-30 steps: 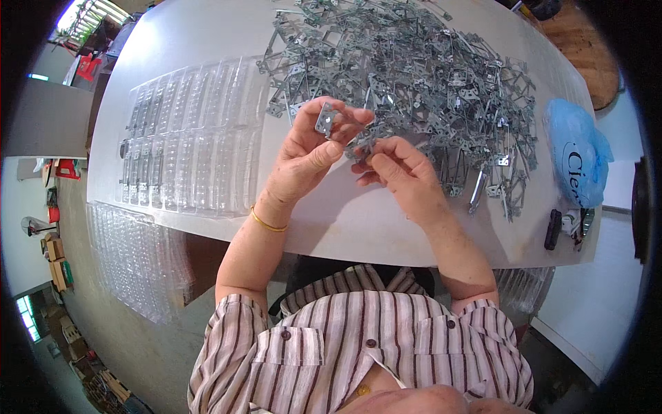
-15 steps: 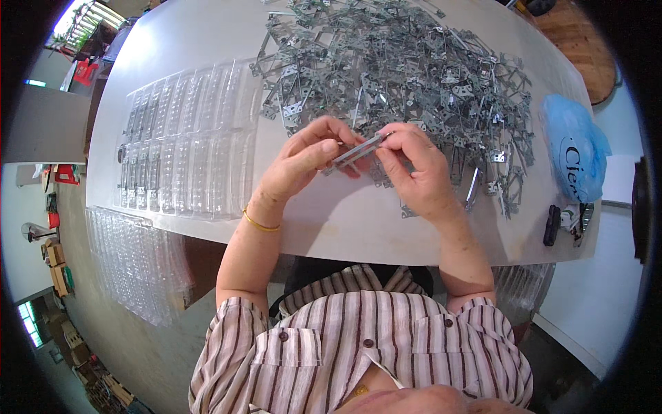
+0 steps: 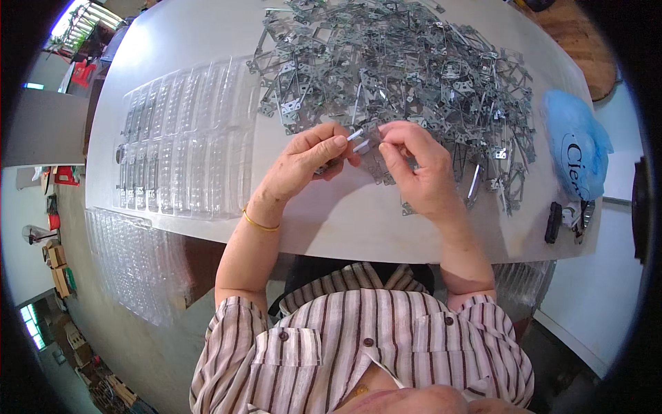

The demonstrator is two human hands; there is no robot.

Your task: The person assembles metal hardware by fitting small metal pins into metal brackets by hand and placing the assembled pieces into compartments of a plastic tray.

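Over the near edge of the pile, my left hand point(image 3: 300, 159) is closed around a small silver metal linkage point(image 3: 357, 140) with slim bars. Part of it is hidden in the palm, and two bright bars stick out past the thumb. My right hand point(image 3: 424, 165) has thumb and fingertips pinched at the linkage's other end, where the contact is partly blurred. Right behind both hands spreads a big heap of similar metal linkages point(image 3: 414, 76). To the left lies a clear plastic tray point(image 3: 238, 148) with long slots; dark metal pieces fill several slots at its left side.
A blue plastic bag point(image 3: 576, 148) sits at the table's right, with a small black object point(image 3: 552, 223) nearer me. A stack of clear trays point(image 3: 138, 265) stands below the table's left front edge. One loose bar point(image 3: 474, 181) lies beside my right wrist.
The linkage has turned between my hands: its long bars lay slanted across both hands before, and now shorter bright ends show. My forearms have barely moved.
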